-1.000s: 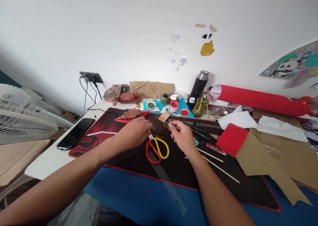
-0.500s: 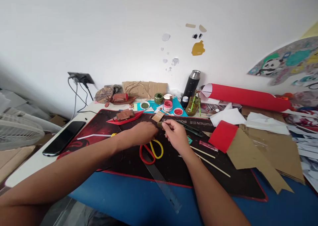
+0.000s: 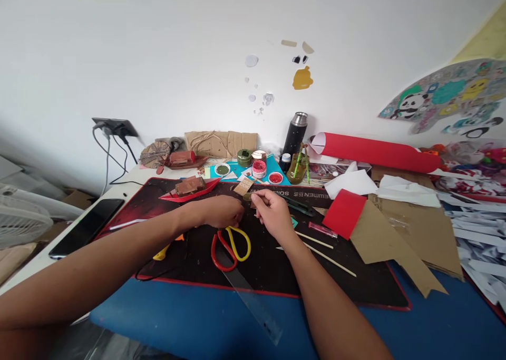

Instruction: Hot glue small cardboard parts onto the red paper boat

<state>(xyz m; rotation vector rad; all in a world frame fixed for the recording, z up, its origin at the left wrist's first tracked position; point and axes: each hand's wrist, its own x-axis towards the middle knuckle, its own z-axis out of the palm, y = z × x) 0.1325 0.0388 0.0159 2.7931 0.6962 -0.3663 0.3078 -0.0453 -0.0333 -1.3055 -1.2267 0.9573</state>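
My right hand (image 3: pixel 270 211) pinches a small dark olive piece (image 3: pixel 247 196) between thumb and fingertips, over the black desk mat (image 3: pixel 269 270). Close on its left, my left hand (image 3: pixel 224 211) is closed, fingers curled down; what it grips, if anything, is hidden. Just below my left hand lie scissors with red and yellow handles (image 3: pixel 224 265), over a clear ruler (image 3: pixel 256 310). A red boat model with a brown cabin (image 3: pixel 190 187) stands behind my left forearm. A small tan card (image 3: pixel 244 186) lies behind my hands.
Paint pots (image 3: pixel 259 168) stand on blue paper at the back, beside a black flask (image 3: pixel 295 133). To the right are wooden sticks (image 3: pixel 332 260), red card (image 3: pixel 344 213), cut cardboard (image 3: pixel 373 236) and a red roll (image 3: pixel 371 152). A phone (image 3: pixel 87 228) lies at the left.
The view has shifted slightly, so most things appear further left. My left hand has drawn a little away from my right hand, which still pinches the olive piece.
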